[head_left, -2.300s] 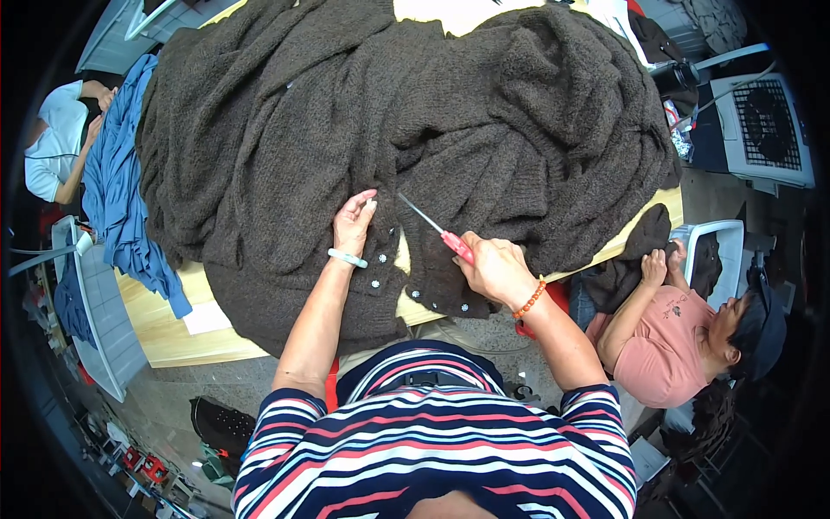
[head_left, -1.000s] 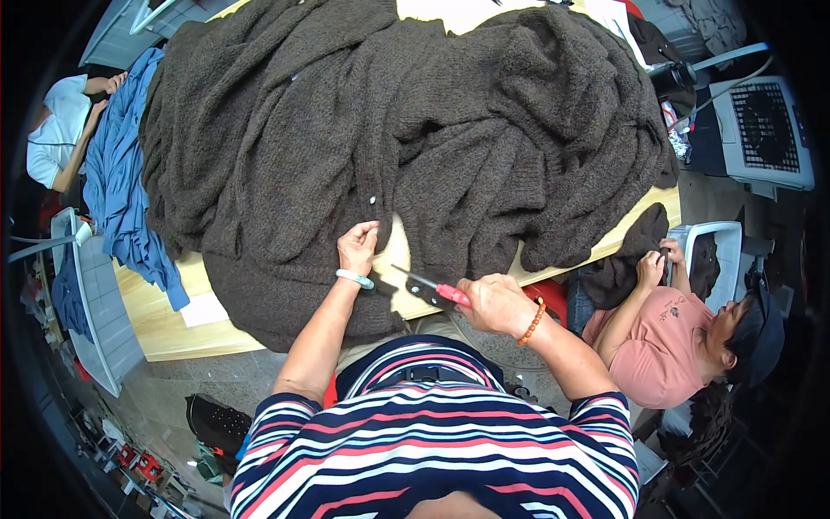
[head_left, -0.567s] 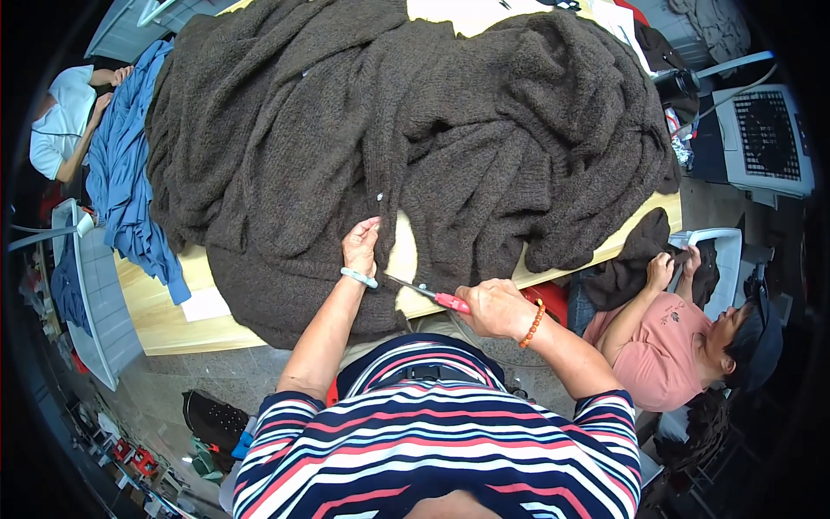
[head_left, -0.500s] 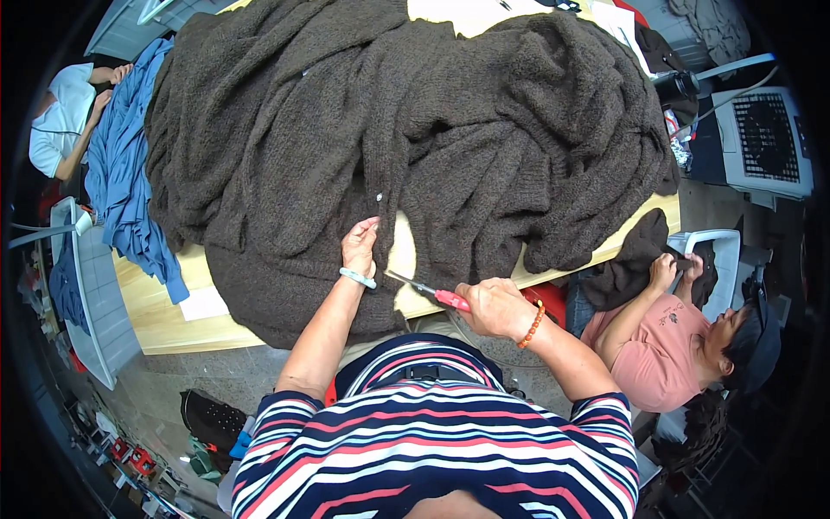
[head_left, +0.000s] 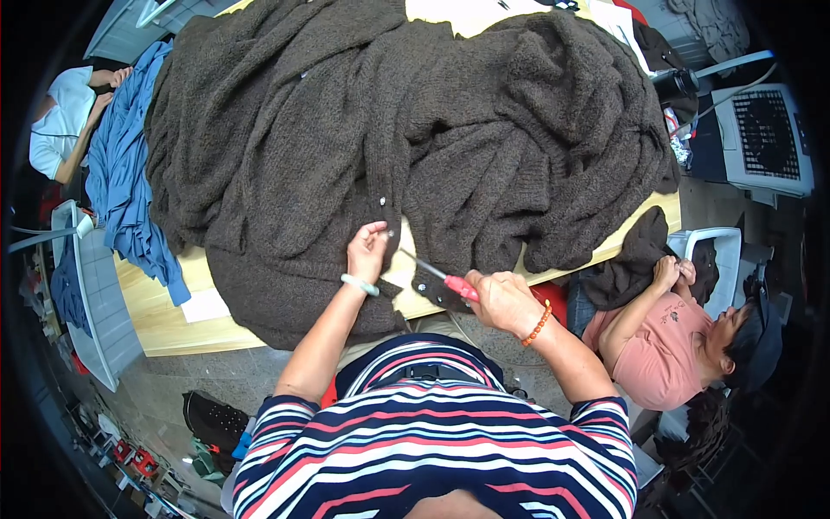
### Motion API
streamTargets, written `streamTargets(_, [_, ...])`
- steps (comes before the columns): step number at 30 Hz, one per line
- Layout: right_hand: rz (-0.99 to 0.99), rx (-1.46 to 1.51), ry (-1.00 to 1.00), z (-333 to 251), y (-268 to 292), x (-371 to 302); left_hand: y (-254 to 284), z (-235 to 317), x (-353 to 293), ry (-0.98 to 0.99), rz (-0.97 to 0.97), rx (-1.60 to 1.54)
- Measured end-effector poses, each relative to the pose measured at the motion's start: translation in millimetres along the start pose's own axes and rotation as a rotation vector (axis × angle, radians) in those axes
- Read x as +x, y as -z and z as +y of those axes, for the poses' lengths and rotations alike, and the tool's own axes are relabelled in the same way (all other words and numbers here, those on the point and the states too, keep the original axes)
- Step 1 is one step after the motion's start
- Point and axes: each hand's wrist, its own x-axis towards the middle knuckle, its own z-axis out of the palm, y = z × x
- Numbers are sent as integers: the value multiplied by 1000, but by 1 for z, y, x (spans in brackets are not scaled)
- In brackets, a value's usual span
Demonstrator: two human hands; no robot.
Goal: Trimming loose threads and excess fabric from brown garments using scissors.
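A heap of dark brown knit garments (head_left: pixel 294 156), cardigan-like, covers most of the table. My left hand (head_left: pixel 369 246), with a pale bangle at its wrist, pinches the garment's front edge between thumb and fingers, beside a small shiny button (head_left: pixel 391 233). Another shiny button (head_left: pixel 382 201) sits higher on the same edge. In my right hand (head_left: pixel 503 301), which wears an orange bead bracelet, is a red-handled tool with a slim metal shaft (head_left: pixel 461 286), like a screwdriver. Its tip points at the left fingertips, a little short of them. One more button (head_left: pixel 422 287) shows on the knit below the shaft.
The pale wooden tabletop (head_left: pixel 164 303) shows along the near edge. Blue fabric (head_left: pixel 130 164) hangs over the left side, where a person in white (head_left: pixel 65 121) handles it. Close on the right, a person in pink (head_left: pixel 657 346) holds dark knit beside a white bin (head_left: pixel 726 259).
My left hand has shifted slightly right, and the button by its fingertips now shows. My right hand has moved a little right with the tool, uncovering a button on the knit below the shaft.
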Motion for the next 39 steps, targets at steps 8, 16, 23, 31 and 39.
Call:
streamTargets(8, [13,-6,53,4,-7,-5,16,18,-52,-605,2,985])
streamTargets(16, [-86,-65,54,-4,-5,-8,17,12,-36,114,-42,174])
streamTargets(23, [134,-67,50,6,-2,0,-21,68,-18,-685,293,863])
streamTargets(31, [72,8,5,7,8,1,-6,45,41,-549,96,606])
streamTargets(39, [-118,-63,97,-1,-26,23,-66,164,-37,-689,-328,262])
